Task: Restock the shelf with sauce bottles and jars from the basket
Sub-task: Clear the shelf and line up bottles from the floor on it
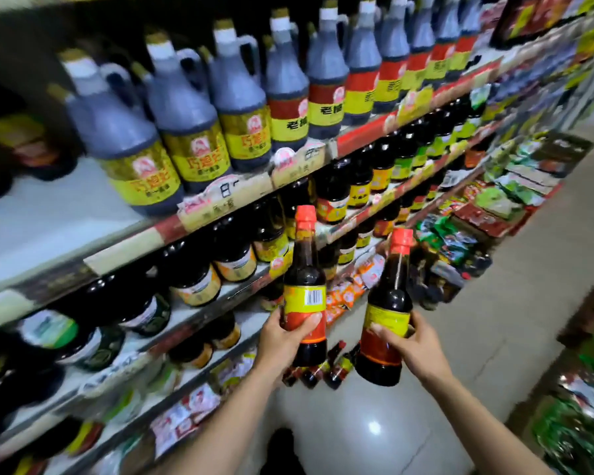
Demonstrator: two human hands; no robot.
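I hold two dark sauce bottles with red caps and yellow-and-red labels upright in front of the shelving. My left hand (282, 341) grips the left bottle (305, 286) around its lower label. My right hand (415, 347) grips the right bottle (390, 303) at its lower body, slightly tilted. Several more small bottles (323, 370) lie on the floor below my hands. The basket is not visible. The shelf (220, 214) runs from lower left to upper right, with bare white space on the upper tier at the left (48, 214).
Big dark jugs (192, 125) with yellow labels fill the upper tier. Dark bottles and jars (234, 255) line the tiers below. Packets (494, 207) crowd low racks at the right. A glossy tiled aisle floor (494, 337) runs between the racks.
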